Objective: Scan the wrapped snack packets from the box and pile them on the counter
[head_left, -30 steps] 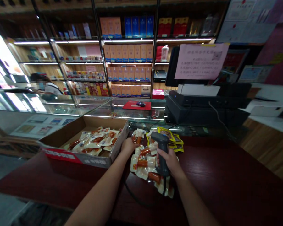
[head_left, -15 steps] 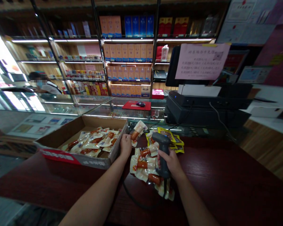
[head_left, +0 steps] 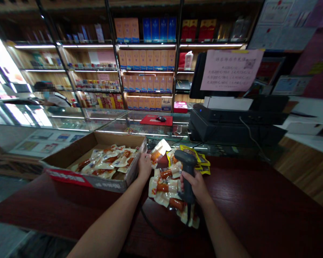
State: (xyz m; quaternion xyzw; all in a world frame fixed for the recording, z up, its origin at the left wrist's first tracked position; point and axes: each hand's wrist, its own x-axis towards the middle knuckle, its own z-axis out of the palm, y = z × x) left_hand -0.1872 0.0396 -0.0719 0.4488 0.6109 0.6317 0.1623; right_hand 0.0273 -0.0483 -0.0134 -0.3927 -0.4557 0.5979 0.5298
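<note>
My left hand (head_left: pixel 144 165) is closed on the edge of a vacuum-packed sausage (head_left: pixel 156 154), beside the right wall of an open cardboard box (head_left: pixel 88 182). A bright glare lies on the top of that pack. In my right hand (head_left: pixel 196 184) is a dark barcode scanner (head_left: pixel 187 172), held upright by its handle with its head toward the left. Several more sausage packs (head_left: pixel 163 188) lie in a pile on the table under and left of the scanner. Inside the box is a heap of similar packs (head_left: pixel 110 159).
Yellow packets (head_left: pixel 203 163) lie behind the scanner. A black cable (head_left: pixel 156 233) loops over the dark red table (head_left: pixel 239 208). Beyond are a glass counter with a mouse (head_left: pixel 160 118) on a red pad, a monitor with a pink notice (head_left: pixel 228 71), and a person (head_left: pixel 52 95) far left.
The sausage pack in my left hand has tilted further, and its upper part now catches bright light. The scanner has barely shifted.
</note>
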